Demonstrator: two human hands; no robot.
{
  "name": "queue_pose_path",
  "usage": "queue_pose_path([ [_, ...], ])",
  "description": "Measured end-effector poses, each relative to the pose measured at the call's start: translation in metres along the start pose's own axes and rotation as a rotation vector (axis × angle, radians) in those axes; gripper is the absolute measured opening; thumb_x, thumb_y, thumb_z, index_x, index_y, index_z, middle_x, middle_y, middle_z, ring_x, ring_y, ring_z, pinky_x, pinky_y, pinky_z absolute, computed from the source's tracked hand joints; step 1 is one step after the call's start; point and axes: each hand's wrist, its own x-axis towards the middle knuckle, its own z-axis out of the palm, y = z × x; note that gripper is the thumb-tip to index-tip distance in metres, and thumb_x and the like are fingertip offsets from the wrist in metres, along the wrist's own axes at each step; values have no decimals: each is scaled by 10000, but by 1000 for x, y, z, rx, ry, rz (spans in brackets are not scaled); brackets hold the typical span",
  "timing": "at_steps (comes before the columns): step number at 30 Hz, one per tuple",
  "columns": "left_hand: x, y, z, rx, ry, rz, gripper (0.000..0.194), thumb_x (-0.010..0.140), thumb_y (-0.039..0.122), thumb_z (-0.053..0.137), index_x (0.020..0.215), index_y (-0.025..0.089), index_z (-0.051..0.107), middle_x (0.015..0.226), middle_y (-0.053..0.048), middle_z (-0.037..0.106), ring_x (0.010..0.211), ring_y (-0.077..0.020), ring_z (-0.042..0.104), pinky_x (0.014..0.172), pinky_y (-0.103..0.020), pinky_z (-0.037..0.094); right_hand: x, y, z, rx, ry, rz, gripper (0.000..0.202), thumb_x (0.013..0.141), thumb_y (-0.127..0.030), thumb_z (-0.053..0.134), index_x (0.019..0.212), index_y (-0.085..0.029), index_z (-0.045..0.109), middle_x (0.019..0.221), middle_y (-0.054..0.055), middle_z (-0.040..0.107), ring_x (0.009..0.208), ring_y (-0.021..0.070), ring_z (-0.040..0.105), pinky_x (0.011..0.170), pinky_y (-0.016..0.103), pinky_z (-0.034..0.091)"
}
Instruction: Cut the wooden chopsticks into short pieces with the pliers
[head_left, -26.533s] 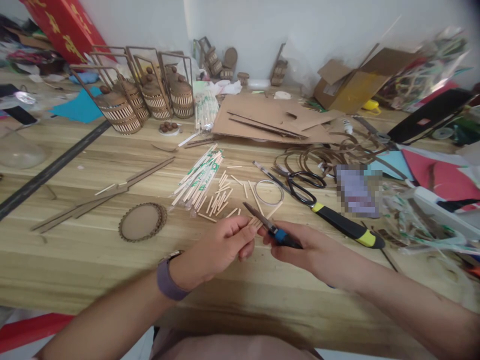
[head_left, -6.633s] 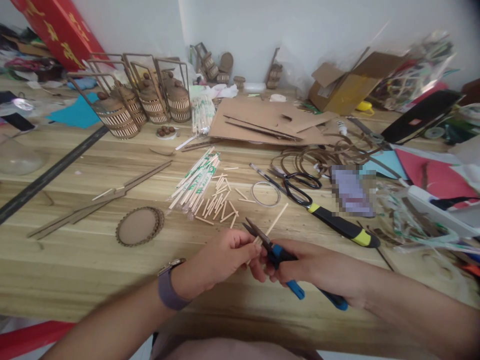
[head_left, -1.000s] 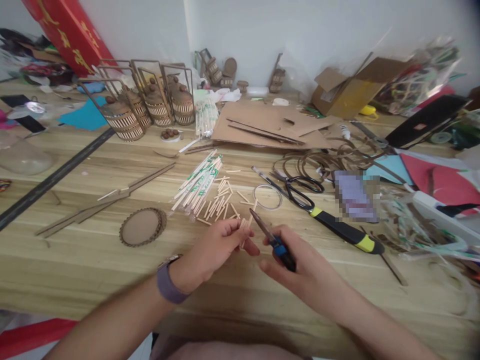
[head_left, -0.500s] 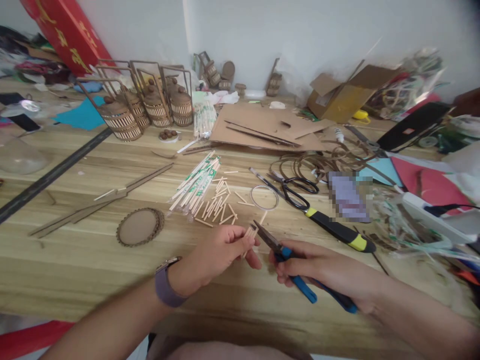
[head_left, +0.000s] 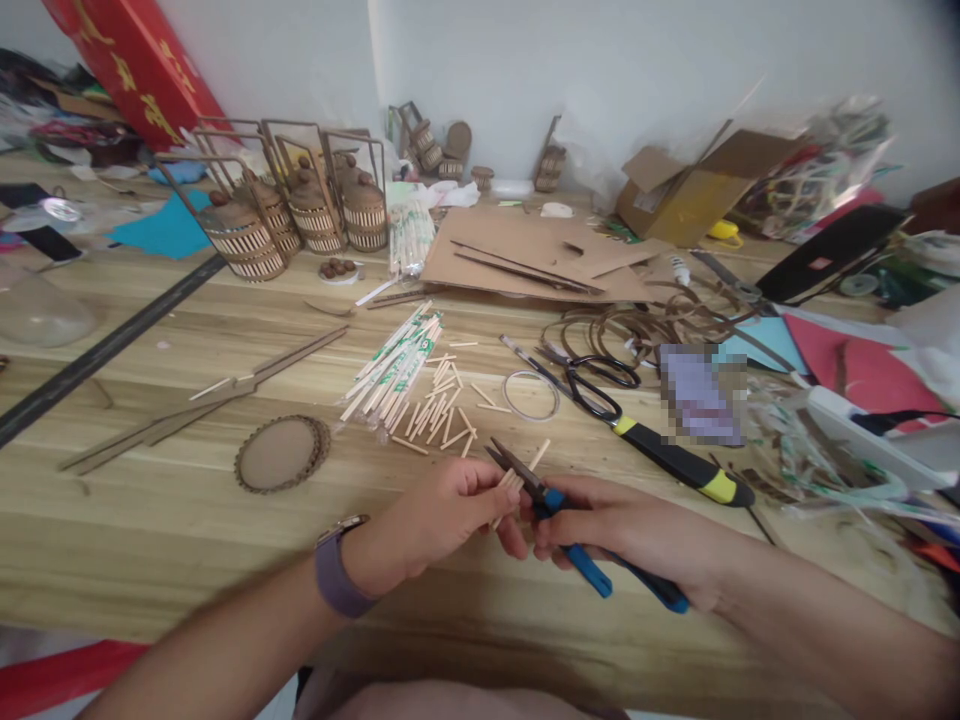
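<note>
My left hand, with a watch on its wrist, is closed around a few short wooden sticks pinched between thumb and fingers. My right hand grips blue-handled pliers. Their dark pointed jaws are slightly apart and lie across the top of the sticks. Another wooden stick juts out beyond the jaws; I cannot tell whether it is held. Cut stick pieces are scattered on the table, beside a pile of paper-wrapped chopsticks.
Round cardboard discs lie left of my hands. A metal ring, black-handled scissors and a utility knife are to the right. Small lidded baskets with tall handles stand behind. A cardboard sheet lies at the back.
The pliers have moved left and slightly down, so their jaws now overlap the sticks in my left hand. My left hand has shifted slightly right and down.
</note>
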Motion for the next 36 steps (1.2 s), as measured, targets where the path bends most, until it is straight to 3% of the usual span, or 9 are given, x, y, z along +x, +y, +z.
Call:
queue_pose_path([
  [13,-1,3,2,-19,-15,-39,381,866,513,535,822,143,613,652,-15,659,680,-152,586,722,-268,395,2,2,0,-97,-46,-29,175,675,-283,610,811,-172,606,799,11,584,669,124,513,613,247,426],
  [19,0,2,3,-33,-21,-24,377,864,506,547,816,140,619,638,-10,647,641,-133,552,673,-249,373,3,4,-1,-139,-66,-63,145,663,-232,573,784,-161,610,728,-2,558,624,117,493,581,244,412],
  [23,-1,1,3,5,9,-20,381,876,507,530,822,142,622,622,-7,642,637,-131,522,666,-247,357,7,12,-1,-175,15,-70,100,637,-186,557,737,-182,563,674,-35,489,585,106,468,530,225,390],
  [29,-1,1,4,31,8,-15,390,877,531,512,832,156,606,626,4,629,654,-140,540,694,-254,371,9,16,0,-260,49,-131,129,745,-295,564,781,-172,577,651,-39,453,549,101,407,492,227,345],
  [32,-2,2,4,54,4,-1,379,877,539,509,856,167,579,636,16,620,652,-138,553,697,-249,382,7,14,1,-301,36,-150,146,780,-309,542,804,-174,592,647,-35,445,563,110,389,498,235,326],
  [36,-3,6,4,151,32,4,410,909,548,430,875,168,581,595,19,601,603,-133,525,642,-241,370,7,13,-1,-272,21,-178,80,747,-252,566,805,-199,580,729,-17,528,682,138,475,600,245,386],
])
